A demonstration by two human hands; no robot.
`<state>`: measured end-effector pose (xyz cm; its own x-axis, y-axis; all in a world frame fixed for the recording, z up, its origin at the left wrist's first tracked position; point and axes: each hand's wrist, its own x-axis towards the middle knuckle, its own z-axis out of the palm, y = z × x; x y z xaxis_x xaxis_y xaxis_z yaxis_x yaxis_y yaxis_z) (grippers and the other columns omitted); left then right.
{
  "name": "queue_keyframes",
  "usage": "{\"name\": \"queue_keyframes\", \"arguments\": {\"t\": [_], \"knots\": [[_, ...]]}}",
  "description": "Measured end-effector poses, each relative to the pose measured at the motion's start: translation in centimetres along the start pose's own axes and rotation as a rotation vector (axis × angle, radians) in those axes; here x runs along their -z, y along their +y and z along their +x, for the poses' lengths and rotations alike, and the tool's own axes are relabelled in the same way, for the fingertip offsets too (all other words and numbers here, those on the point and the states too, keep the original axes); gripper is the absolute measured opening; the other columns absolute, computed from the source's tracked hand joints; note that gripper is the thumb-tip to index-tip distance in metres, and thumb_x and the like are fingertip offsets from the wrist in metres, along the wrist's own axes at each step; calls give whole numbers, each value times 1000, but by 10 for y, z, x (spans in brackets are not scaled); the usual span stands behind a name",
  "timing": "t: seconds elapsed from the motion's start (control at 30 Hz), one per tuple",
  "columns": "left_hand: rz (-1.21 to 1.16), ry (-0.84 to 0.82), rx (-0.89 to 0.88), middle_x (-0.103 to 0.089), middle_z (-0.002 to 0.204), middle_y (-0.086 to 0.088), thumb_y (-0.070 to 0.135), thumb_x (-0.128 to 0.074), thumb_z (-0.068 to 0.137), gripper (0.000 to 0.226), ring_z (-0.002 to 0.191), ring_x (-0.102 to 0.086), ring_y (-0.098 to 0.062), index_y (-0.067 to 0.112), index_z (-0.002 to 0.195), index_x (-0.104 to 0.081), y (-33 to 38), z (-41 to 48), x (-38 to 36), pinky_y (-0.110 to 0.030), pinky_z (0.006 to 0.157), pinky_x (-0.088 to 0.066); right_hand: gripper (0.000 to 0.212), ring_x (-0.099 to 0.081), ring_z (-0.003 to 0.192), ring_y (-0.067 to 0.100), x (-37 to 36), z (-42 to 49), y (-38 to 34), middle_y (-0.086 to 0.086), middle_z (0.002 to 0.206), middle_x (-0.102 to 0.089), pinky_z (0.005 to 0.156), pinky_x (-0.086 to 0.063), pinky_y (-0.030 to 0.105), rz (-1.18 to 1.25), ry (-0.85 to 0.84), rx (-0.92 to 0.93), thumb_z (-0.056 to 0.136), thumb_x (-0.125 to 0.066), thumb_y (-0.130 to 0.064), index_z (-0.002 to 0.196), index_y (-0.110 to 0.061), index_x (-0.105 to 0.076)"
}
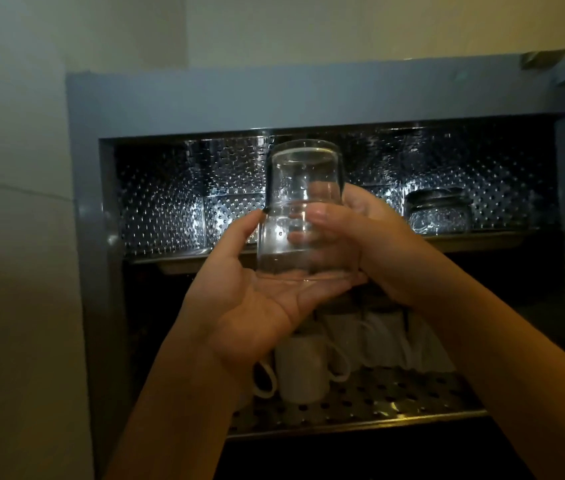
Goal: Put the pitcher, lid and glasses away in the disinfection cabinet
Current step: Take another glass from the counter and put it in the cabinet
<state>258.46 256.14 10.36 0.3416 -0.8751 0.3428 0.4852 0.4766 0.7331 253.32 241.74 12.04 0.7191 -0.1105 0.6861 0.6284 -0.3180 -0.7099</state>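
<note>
The open disinfection cabinet (204, 98) faces me. In front of its upper shelf (170, 252), my right hand (374, 237) wraps the upturned, seemingly nested glasses (303, 188). My left hand (249, 299) lies flat, cradling them underneath. Next, I judge, they go gently onto that shelf.

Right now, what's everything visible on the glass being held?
The glass is clear, empty, held upside down and near upright: thick base on top, open rim below. A step halfway down widens the lower part; possibly two nested glasses, cannot tell. The left hand lies flat under the rim, thumb against its left side. The right hand wraps its right side, partly seen through the wall. It is in front of the open cabinet, level with the upper shelf, not on it.
</note>
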Motion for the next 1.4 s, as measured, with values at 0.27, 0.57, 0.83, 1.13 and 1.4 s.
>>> {"name": "queue_keyframes", "arguments": {"t": [0.27,0.57,0.83,1.13,1.4], "knots": [[54,-118,67,-49,119,-44,41,-55,79,73,105,-51,-58,-15,123,-45,18,6,18,-60,81,-46,58,-69,78,15,-9,22,-5,-1,94,-69,74,-54,38,-92,96,54,62,-69,-32,114,-13,-53],[62,-51,95,-49,115,-46,51,-61,73,88,99,-54,-58,-21,119,-40,26,6,24,-56,66,-51,55,-66,95,29,-15,43,-7,5,100,-69,85,-51,55,-139,115,36,55,-74,-43,100,-16,-59],[13,-43,103,-48,118,-46,43,-57,64,94,93,-56,-61,-16,133,-29,27,5,29,-62,62,-50,87,-67,78,15,-13,55,-3,7,108,-63,70,-56,40,-236,161,17,51,-84,-45,121,-9,-47],[17,-51,123,-52,116,-42,38,-54,68,83,100,-54,-54,-17,127,-35,25,10,29,-64,62,-48,100,-56,111,24,-12,76,10,7,127,-51,91,-49,46,-440,285,-72,56,-82,-49,135,-12,-33],[60,-2,102,-56,115,-38,40,-44,74,76,100,-58,-47,-15,125,-39,23,10,30,-63,67,-44,113,-40,128,29,-18,94,19,12,145,-35,102,-41,45,-434,290,-184,62,-84,-36,146,-10,-12]]}}
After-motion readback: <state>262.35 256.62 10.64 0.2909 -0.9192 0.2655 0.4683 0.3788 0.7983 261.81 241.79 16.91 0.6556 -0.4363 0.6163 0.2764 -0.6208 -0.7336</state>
